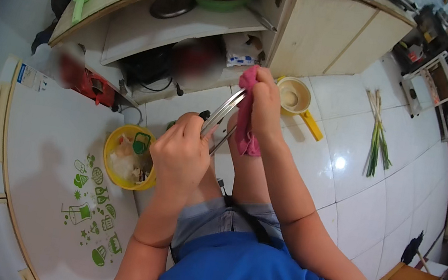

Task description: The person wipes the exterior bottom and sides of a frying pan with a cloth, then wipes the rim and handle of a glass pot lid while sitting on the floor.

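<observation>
My left hand [181, 146] grips a round metal-rimmed lid [223, 111], seen nearly edge-on, with a dark knob beside my fingers. Bunched in my right hand [264, 107] is a pink cloth [243, 132], which lies against the lid's rim at the far side. Both hands are raised above my knees. The lid's face is mostly turned out of sight.
On the tiled floor, a yellow-handled dipper [294, 96] stands ahead and green onions [375, 136] lie to the right. A yellow waste bin [107, 161] is at my left. Open cabinet shelves [188, 30] and cupboard doors [323, 31] are in front.
</observation>
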{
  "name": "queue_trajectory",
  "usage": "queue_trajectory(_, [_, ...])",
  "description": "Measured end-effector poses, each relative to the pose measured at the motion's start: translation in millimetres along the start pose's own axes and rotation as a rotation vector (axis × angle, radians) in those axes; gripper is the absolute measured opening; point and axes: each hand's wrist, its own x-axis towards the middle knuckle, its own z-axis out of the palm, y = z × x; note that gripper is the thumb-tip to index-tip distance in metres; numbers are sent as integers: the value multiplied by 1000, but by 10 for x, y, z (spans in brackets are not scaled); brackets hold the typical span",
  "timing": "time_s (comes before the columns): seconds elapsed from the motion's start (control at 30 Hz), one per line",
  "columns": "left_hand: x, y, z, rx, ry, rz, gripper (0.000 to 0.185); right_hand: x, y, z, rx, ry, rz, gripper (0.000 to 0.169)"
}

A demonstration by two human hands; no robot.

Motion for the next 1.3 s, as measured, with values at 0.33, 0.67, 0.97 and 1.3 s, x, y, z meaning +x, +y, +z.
queue_trajectory(0.33, [-66,-40,-18,-19,13,5,15,-431,-506,332,-434,-9,-412,14])
queue_trajectory(0.67, [-93,-45,21,-80,106,19,17,-196,46,168,-197,96,-211,12])
queue_trajectory(0.97, [-41,-66,-13,-88,53,-1,14,-122,93,165,-789,-122,-375,12])
queue_trajectory(1.3, [-50,-25,47,-35,76,17,16,-256,221,184,-219,201,-137,15])
